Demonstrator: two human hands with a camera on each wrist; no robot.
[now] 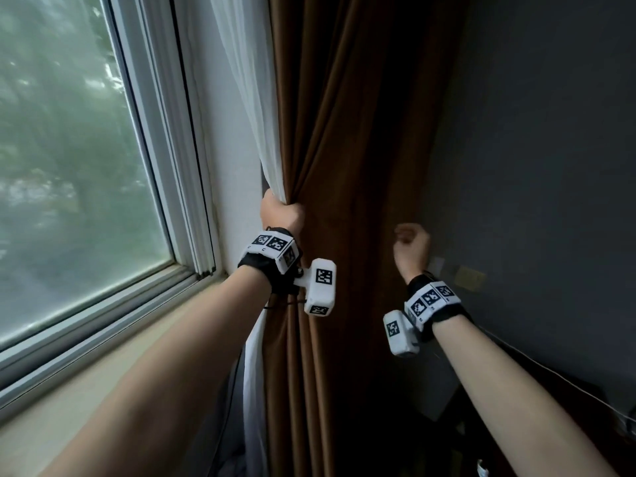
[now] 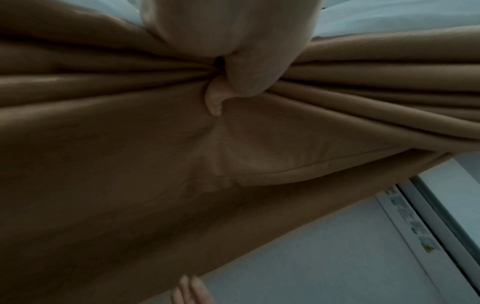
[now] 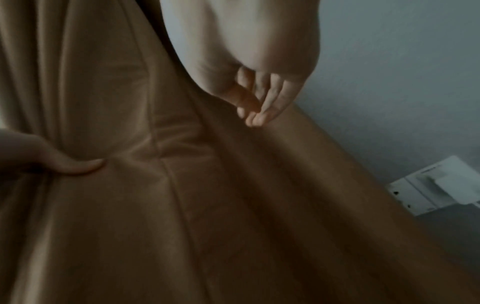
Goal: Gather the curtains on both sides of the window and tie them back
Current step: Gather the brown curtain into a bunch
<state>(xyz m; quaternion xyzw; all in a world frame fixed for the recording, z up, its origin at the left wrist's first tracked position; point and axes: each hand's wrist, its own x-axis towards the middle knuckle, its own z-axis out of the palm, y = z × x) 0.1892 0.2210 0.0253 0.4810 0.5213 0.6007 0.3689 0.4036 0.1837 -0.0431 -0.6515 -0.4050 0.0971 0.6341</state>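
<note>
A brown curtain [image 1: 344,149] hangs beside a white sheer curtain [image 1: 251,98] to the right of the window. My left hand [image 1: 280,211] grips both, bunched together at about sill height. In the left wrist view the fingers [image 2: 241,67] squeeze the brown folds [image 2: 130,164], with the sheer [image 2: 389,16] behind them. My right hand [image 1: 411,246] hovers by the brown curtain's right edge and holds nothing. In the right wrist view its fingers [image 3: 257,107] hang relaxed just in front of the brown cloth [image 3: 130,205]. No tie-back is in view.
The window [image 1: 69,149] and its sill [image 1: 103,356] fill the left side. A dark grey wall [image 1: 550,166] stands to the right and carries a socket plate [image 1: 471,277] [image 3: 441,185]. A thin cable [image 1: 550,373] runs along the wall.
</note>
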